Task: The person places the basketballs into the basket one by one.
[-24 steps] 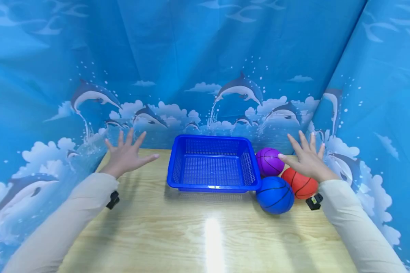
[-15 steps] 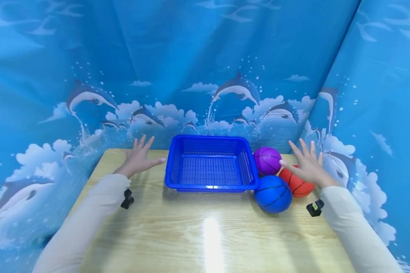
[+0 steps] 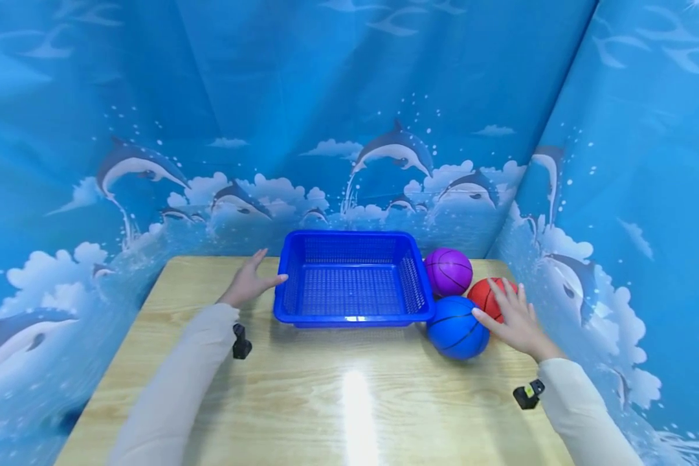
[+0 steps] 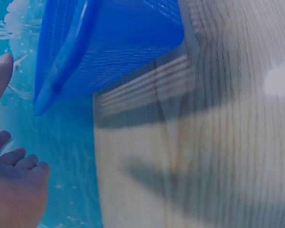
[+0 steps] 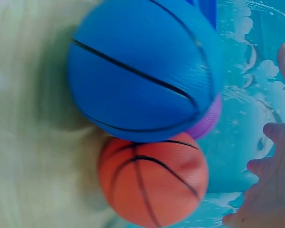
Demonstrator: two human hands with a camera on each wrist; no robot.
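Observation:
A blue plastic basket (image 3: 349, 320) with mesh walls stands on the wooden table, nothing inside it. My left hand (image 3: 248, 282) is at its left side, thumb tip right by the rim, fingers extended; the left wrist view shows the hand (image 4: 19, 190) apart from the basket (image 4: 118, 47). To the right of the basket sit three toy basketballs: a purple ball (image 3: 449, 272), a blue ball (image 3: 457, 328) and a red ball (image 3: 483, 296). Over the red ball my right hand (image 3: 518, 325) spreads its fingers, partly covering it. In the right wrist view that hand (image 5: 270, 180) holds nothing.
The table (image 3: 303, 401) has its back edge against a blue dolphin-print curtain (image 3: 326, 97), which also hangs along both sides. A bright light reflection (image 3: 358, 414) lies on the tabletop in front of the basket.
My left hand has moved right, up to the basket's left side. My right hand has come down toward the red ball. The basket and balls keep their places while the head view shifts slightly.

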